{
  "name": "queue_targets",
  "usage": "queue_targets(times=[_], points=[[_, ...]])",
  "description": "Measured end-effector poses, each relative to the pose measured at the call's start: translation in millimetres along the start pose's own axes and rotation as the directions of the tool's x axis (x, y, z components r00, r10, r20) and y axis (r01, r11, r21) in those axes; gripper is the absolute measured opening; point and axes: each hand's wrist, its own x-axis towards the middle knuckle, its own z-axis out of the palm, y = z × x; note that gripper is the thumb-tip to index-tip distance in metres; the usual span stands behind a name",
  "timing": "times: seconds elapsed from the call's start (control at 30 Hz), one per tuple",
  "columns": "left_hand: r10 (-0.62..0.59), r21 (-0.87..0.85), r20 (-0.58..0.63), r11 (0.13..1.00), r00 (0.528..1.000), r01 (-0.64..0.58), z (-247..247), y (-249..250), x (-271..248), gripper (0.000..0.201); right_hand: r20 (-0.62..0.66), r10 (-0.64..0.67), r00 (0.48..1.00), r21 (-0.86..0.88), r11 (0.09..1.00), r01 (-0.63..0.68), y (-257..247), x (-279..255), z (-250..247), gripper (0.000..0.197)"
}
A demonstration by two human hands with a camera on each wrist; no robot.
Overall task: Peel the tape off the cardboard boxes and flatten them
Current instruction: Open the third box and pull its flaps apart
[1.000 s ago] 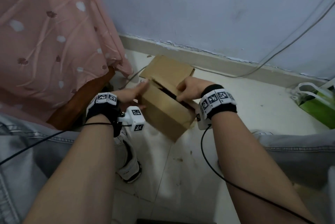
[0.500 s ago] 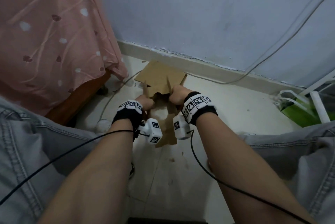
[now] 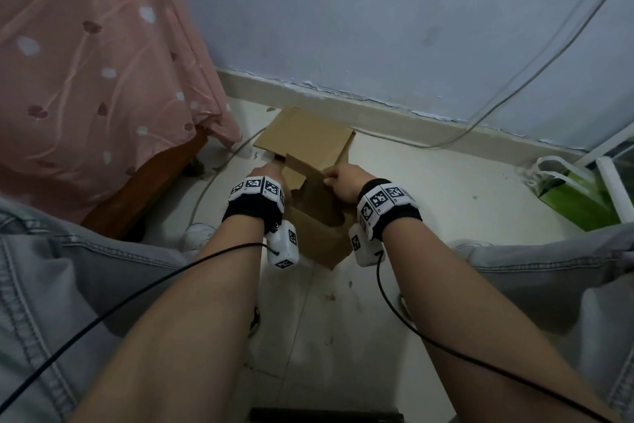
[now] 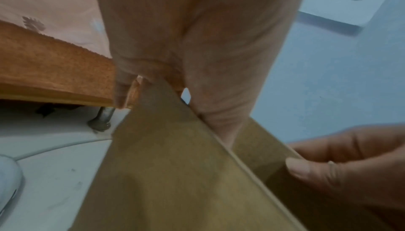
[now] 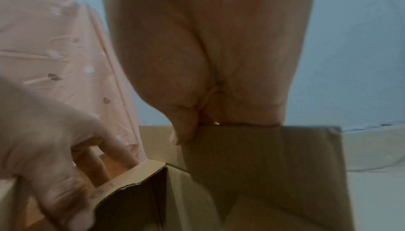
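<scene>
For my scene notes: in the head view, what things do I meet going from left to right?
Pink bedsheet → left hand → cardboard box → right hand → green bag.

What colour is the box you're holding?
Plain brown cardboard box, seen best from the head view.

Black wristbands (image 3: 253, 208) with white marker tags, grey jeans (image 3: 68, 285).

Pale tiled floor (image 3: 429, 203) — green bag (image 3: 576, 196) at right, grey cable (image 3: 219, 175) along the left.
</scene>
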Motion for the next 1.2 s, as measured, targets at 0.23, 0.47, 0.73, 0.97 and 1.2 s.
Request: queue_targets(times=[0.23,0.47,0.73,0.97,1.2], points=[[-0.115,-0.065,0.028,0.991,0.993,0.117,20,-5,-8,0.024,-0.070,0.001,0.998,0.108,0.994,0.006,5,5,14,0.023],[-0.124,-0.068,0.081,0.989,0.989,0.130,16,-18,-8,0.016,0.016,0.454,0.891,0.021,0.891,-0.454,17,4,17,0.104],[-0.083,-0.216,0.197,0.968,0.977,0.126,2,-30,2,0.029,0.105,0.368,0.924,-0.093,0.929,-0.359,31,0,11,0.037],[0.189,-0.544,0.332,0.839,0.924,0.025,-9,-51,-5,0.092,0.107,0.315,0.943,0.209,0.920,-0.331,52,-2,-37,0.010],[0.352,-0.461,0.518,0.882,0.780,-0.092,-13,-52,-5,0.148,0.119,0.458,0.881,0.478,0.751,-0.455,68,-9,-46,0.020]])
